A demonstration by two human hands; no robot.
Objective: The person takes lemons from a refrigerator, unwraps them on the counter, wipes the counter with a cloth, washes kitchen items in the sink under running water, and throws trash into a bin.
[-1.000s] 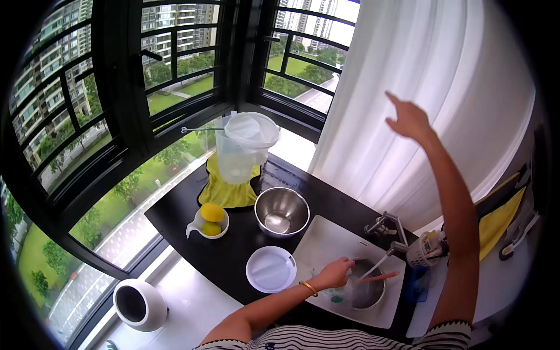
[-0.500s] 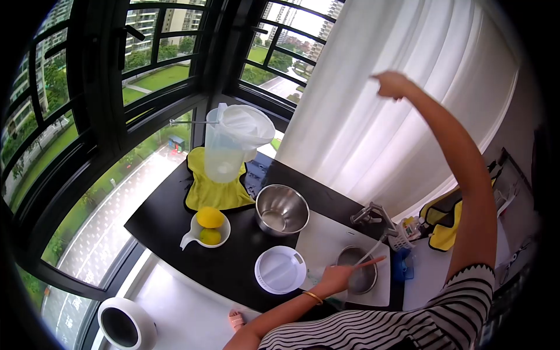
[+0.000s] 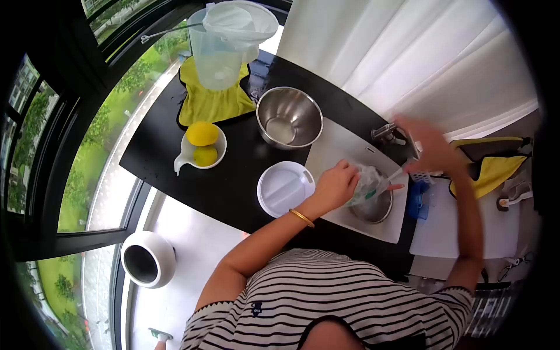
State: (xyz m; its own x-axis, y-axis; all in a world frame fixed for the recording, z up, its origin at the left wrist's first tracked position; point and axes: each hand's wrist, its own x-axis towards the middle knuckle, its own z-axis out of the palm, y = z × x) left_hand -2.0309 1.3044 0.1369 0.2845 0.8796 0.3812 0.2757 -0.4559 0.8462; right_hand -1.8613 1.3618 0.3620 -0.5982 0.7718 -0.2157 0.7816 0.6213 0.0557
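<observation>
My left hand is closed on a clear plastic bag with a bit of green on it, held over the round steel sink basin. A thin reddish tip pokes out beside the bag; I cannot tell its kind. My right hand, smeared by motion, is at the metal faucet. Whether its fingers grip the faucet is unclear. Left of the basin lies a round white lid-like piece. Behind it stands a steel bowl.
A white spouted cup holds yellow lemons. A translucent pitcher with a white strainer stands on a yellow cloth. To the right are a blue item and another yellow cloth.
My right hand has come down from the curtain to the faucet. The left hand has lifted, and the plastic bag now shows plainly in it. The view has tilted down.
</observation>
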